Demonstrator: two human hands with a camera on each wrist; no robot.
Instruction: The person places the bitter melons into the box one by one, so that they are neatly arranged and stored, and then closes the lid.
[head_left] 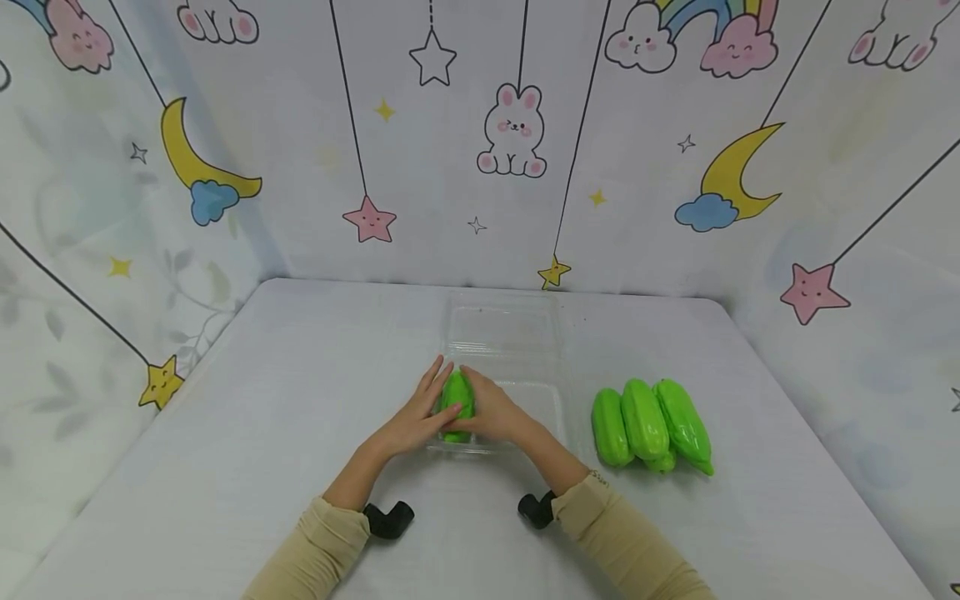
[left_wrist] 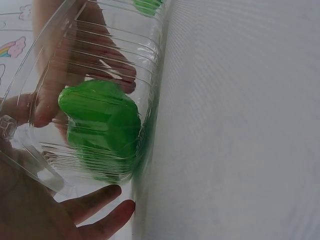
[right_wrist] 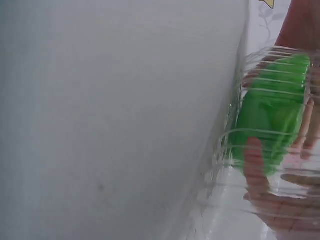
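A clear plastic clamshell box (head_left: 557, 425) stands on the table with its lid (head_left: 502, 329) folded back on the far side. In its left part lies a glossy green oblong packet (head_left: 457, 390), also visible through the ribbed wall in the left wrist view. My right hand (head_left: 495, 410) reaches into the box and holds the packet between thumb and fingers. From the left, my left hand (head_left: 414, 421) has straight fingers along the box's side, two of them outside the wall (left_wrist: 102, 207), and its thumb lies over the packet.
Several more green packets (head_left: 645, 421) lie in a heap to the right of the box, one partly hidden under the others. White cloth covers the table (head_left: 322, 358). A patterned curtain (head_left: 450, 167) hangs behind it. Black wrist mounts (head_left: 390, 520) stick out at both cuffs.
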